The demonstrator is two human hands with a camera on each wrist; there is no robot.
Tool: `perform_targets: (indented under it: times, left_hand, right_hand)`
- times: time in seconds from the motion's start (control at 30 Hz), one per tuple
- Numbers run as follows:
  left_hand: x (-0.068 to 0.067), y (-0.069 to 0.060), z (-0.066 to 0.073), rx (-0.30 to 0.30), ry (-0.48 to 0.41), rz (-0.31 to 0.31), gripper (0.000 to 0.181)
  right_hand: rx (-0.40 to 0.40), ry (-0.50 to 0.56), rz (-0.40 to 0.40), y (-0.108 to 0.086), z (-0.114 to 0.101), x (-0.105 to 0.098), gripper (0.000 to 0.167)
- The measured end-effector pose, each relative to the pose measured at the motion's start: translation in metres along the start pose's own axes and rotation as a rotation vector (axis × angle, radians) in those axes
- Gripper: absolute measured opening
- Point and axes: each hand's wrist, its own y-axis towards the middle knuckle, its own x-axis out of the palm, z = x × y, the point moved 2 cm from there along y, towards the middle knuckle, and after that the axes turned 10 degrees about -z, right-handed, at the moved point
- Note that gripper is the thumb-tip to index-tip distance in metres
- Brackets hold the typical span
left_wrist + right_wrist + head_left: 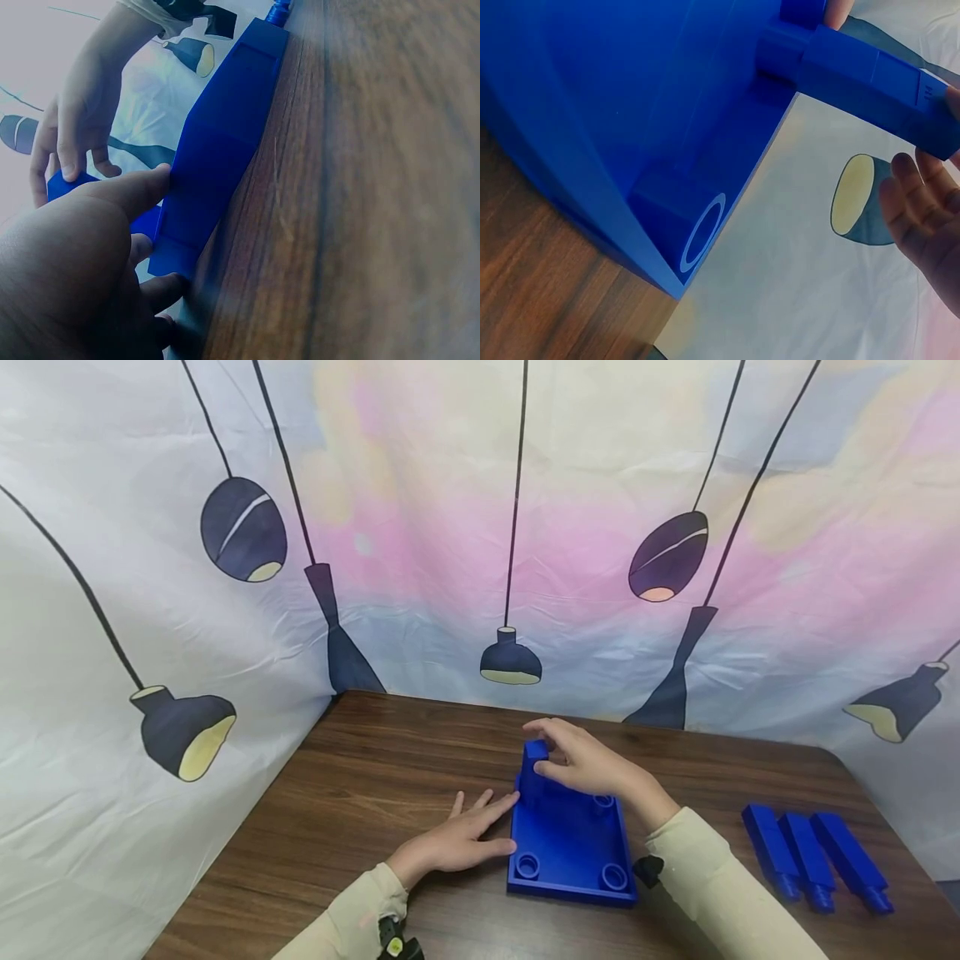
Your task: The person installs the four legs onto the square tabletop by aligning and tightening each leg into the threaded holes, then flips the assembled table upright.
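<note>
Fingers of the right hand (pixel 588 760) curve round the top of an upright blue post (pixel 531 787), thumb to the near side — how firm that hold is, I cannot tell. Fingers of the left hand (pixel 465 841) are spread and fairly straight, gripping nothing, with a fingertip and the thumb touching the left wall of a blue tray (pixel 573 839).

The post stands in the tray's far left corner; the right wrist view shows its lower end against a round socket, any thread hidden. If the top were pushed sideways, the joint could bind or seat at a slant, leaving the post leaning. Since the left hand steadies one side only, a strong twist might swing the tray round on the wooden table (pixel 360 810).

Beside the tray's right wall is a black wrist device (pixel 648 870) below the right sleeve (pixel 731 881); an inward move of that forearm could knock the wall and jolt the post. Farther right, well apart, three more blue posts (pixel 806 853) lie side by side, threaded ends towards the person — a careless outward elbow could scatter them.
</note>
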Motion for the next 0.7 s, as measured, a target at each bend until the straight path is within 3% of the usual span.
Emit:
perform_targets:
  times: [0.17, 0.43, 0.57, 0.7]
  left_hand:
    - [-0.0021, -0.0008, 0.0029, 0.014, 0.006, -0.017, 0.078]
    - [-0.0002, 0.001, 0.0021, -0.016, -0.001, 0.001, 0.075]
    - [-0.0013, -0.0006, 0.0047, 0.008, -0.004, 0.003, 0.077]
    - [-0.0016, -0.0006, 0.004, -0.014, -0.01, -0.006, 0.078]
  right_hand:
    - [0.015, -0.006, -0.012, 0.0012, -0.0016, -0.001, 0.056]
    - [0.031, -0.054, 0.003, 0.0015, -0.0023, -0.0012, 0.059]
    - [0.016, -0.05, 0.023, 0.0011, -0.0036, -0.0026, 0.062]
    - [-0.009, -0.019, 0.018, 0.0018, -0.007, -0.0027, 0.061]
